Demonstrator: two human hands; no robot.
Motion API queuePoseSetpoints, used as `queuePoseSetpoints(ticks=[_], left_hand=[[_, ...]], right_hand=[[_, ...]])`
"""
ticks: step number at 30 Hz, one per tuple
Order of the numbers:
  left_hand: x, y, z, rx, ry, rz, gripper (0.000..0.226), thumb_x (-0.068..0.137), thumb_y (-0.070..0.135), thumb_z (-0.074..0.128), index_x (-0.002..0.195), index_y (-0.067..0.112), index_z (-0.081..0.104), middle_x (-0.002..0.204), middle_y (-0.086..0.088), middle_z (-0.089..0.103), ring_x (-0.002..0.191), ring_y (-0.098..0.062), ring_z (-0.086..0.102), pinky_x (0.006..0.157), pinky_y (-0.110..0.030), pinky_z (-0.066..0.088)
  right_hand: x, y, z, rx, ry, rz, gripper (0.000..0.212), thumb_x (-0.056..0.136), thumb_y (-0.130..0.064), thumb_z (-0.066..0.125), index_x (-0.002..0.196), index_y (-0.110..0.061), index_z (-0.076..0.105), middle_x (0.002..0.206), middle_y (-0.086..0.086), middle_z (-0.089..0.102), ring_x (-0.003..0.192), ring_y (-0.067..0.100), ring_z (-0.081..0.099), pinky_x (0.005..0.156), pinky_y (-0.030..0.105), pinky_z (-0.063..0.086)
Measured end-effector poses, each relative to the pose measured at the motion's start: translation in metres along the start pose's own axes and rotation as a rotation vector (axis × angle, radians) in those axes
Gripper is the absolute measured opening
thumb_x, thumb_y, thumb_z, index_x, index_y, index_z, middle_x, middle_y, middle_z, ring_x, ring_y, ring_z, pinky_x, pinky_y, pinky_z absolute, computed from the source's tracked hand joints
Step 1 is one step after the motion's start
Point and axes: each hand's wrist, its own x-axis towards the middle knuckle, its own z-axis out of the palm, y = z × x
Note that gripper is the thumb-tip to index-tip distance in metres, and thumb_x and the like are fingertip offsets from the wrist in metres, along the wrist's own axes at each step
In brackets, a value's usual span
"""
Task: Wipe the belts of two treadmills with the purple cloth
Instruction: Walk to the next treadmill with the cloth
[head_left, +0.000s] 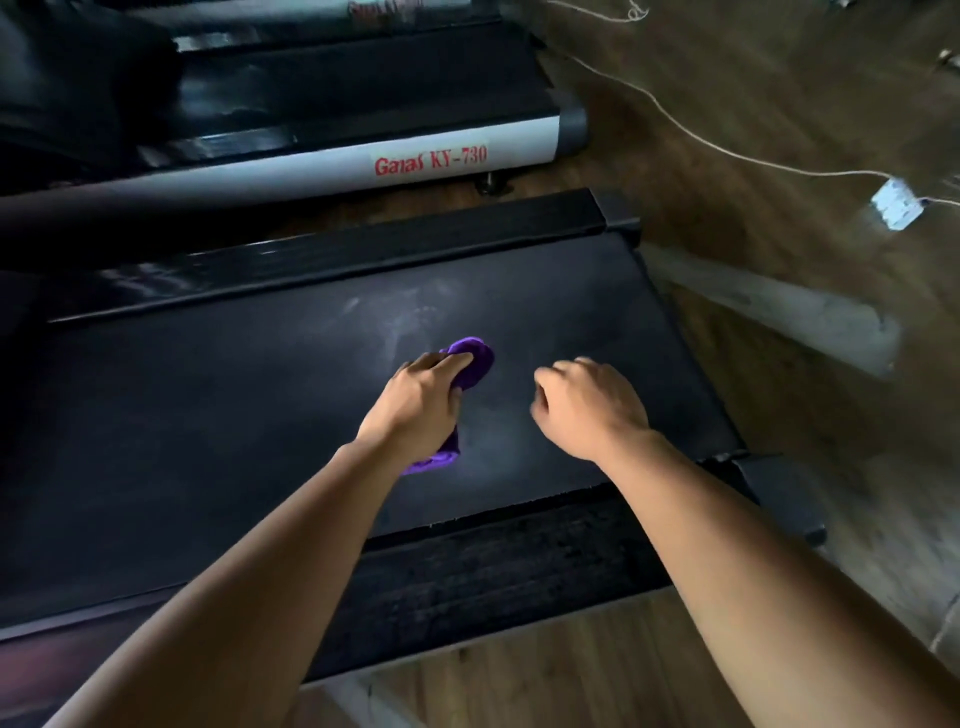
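The person leans over the nearer treadmill, both bare forearms stretched out across its belt. The left hand grips the purple cloth: the fingers curl over the bunched fabric and press it down onto the dark belt, roughly at the middle of its width. One rounded wad of the cloth pokes out past the fingertips, and a tail of it trails back under the wrist, lying on the belt.

The right hand is just beside it, toward the belt's right end, and holds nothing. Its fingers are loosely curled under, knuckles up, thumb tucked toward the palm. Whether the fingertips touch the belt or hang just above it I cannot tell from here (the light is poor and the surface very dark).

Pale dusty smears show on the belt just beyond the cloth. A textured black side rail runs along the near edge of the belt, under both forearms.

Beyond this machine stands the second treadmill, its grey-white side rail bearing a red label that reads "KY-730"; its own black belt lies farther back. On the wooden floor to the right, a thin white cord runs to a small white box.
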Motion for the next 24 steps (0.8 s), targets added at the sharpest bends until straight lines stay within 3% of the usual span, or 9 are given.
queuePoseSetpoints(ticks=[6, 13, 18, 21, 24], left_hand=[[-0.003, 0.064, -0.079, -0.027, -0.015, 0.042, 0.045, 0.096, 0.015, 0.051, 0.141, 0.022, 0.05, 0.133, -0.006, 0.057, 0.113, -0.032, 0.054, 0.092, -0.033, 0.043], [-0.004, 0.154, -0.152, -0.007, -0.06, 0.117, 0.045, 0.099, 0.019, 0.047, 0.144, 0.024, 0.045, 0.135, -0.006, 0.055, 0.111, -0.03, 0.055, 0.089, -0.032, 0.042], [-0.004, 0.218, -0.186, 0.015, -0.076, 0.195, 0.044, 0.1, 0.021, 0.046, 0.143, 0.025, 0.043, 0.133, -0.008, 0.056, 0.11, -0.028, 0.057, 0.091, -0.038, 0.047], [0.001, 0.258, -0.199, 0.03, -0.104, 0.236, 0.046, 0.1, 0.023, 0.046, 0.146, 0.026, 0.042, 0.139, -0.006, 0.054, 0.116, -0.028, 0.056, 0.094, -0.035, 0.043], [0.006, 0.3, -0.207, 0.047, -0.137, 0.28, 0.045, 0.1, 0.023, 0.046, 0.145, 0.028, 0.043, 0.138, -0.006, 0.055, 0.115, -0.027, 0.057, 0.089, -0.032, 0.042]], right_hand=[[-0.014, 0.003, -0.104, 0.052, -0.105, 0.094, 0.016, 0.093, -0.025, 0.052, 0.093, -0.012, 0.061, 0.089, 0.005, 0.065, 0.079, 0.029, 0.061, 0.062, 0.033, 0.045], [-0.055, 0.02, -0.222, 0.027, -0.066, 0.244, 0.02, 0.097, -0.028, 0.049, 0.102, -0.014, 0.063, 0.097, 0.007, 0.067, 0.087, 0.028, 0.065, 0.069, 0.035, 0.053], [-0.09, 0.042, -0.284, -0.002, -0.041, 0.369, 0.022, 0.098, -0.031, 0.047, 0.104, -0.016, 0.063, 0.101, 0.009, 0.068, 0.091, 0.03, 0.065, 0.068, 0.034, 0.048], [-0.112, 0.059, -0.312, 0.011, -0.053, 0.445, 0.024, 0.098, -0.03, 0.046, 0.106, -0.017, 0.064, 0.102, 0.009, 0.068, 0.091, 0.031, 0.064, 0.067, 0.033, 0.045], [-0.136, 0.08, -0.34, 0.024, -0.058, 0.522, 0.026, 0.099, -0.033, 0.045, 0.109, -0.02, 0.064, 0.102, 0.008, 0.068, 0.092, 0.029, 0.064, 0.069, 0.034, 0.047]])
